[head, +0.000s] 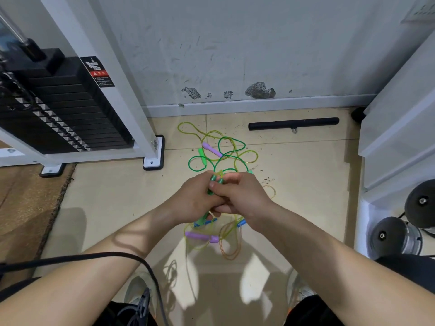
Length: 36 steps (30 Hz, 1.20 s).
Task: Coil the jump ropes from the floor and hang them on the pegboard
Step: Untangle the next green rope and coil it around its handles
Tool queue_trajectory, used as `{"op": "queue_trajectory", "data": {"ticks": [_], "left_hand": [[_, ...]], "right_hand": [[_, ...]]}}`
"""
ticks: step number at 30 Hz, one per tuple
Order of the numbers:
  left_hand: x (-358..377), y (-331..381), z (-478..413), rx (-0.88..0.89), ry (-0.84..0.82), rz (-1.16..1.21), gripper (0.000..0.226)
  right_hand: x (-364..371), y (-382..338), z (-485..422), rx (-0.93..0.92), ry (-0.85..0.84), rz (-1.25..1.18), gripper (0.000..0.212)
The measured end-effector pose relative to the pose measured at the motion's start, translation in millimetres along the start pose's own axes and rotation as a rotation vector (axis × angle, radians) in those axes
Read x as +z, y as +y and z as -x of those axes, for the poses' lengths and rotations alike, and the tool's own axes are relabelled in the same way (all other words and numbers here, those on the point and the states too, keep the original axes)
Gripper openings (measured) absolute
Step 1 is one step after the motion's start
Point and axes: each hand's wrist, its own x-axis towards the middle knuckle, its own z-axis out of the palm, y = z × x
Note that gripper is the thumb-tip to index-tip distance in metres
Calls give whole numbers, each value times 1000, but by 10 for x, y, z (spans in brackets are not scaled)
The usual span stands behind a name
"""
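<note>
Both hands are closed up tight, right in the middle. The left hand (pixel 195 200) has its fingers curled round a pair of green handles (pixel 216 181). The right hand (pixel 243 196) pinches the same pair from the other side, thumb on top. The forearms come in from the bottom corners and meet over the floor (pixel 106 196).

Just under the hands there's a bunch of cord with blue handles (pixel 242 223) and purple handles (pixel 200 236). Honestly can't tell if it's dangling or lying on the tile.

Further out, toward the wall, is a tangle of green and yellow ropes (pixel 220 158) on the floor, with one more purple handle (pixel 213 149) in it. A black bar (pixel 294 123) lies by the baseboard, with a weight stack (pixel 58 109) off left and dumbbells (pixel 395 236) off right.
</note>
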Motion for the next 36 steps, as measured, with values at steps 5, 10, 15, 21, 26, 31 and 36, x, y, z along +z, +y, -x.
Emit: {"op": "queue_trajectory", "data": {"ticks": [5,10,15,21,26,31,36], "left_hand": [[-55,-2,32,-11,-39,-20,12],[-159,75,94,53,-155,94,13],[-295,57,103,91,-242,208,7],[-354,-88,101,46,-337,142,4],[-284,-107,71,11,-340,326,28],[-201,-94,63,-15,-275,539,41],[-110,-139,43,3,-221,281,35]], "right_hand": [[-124,-90,-60,-149,191,871,33],[-347,-168,-151,-338,-81,672,37],[-419,-205,-171,-218,-428,487,17],[-564,-288,-159,-238,-350,498,19],[-481,-274,-133,-264,-302,519,12],[-483,-311,-109,-298,-259,532,9],[-434,-314,-70,-386,-231,685,8]]}}
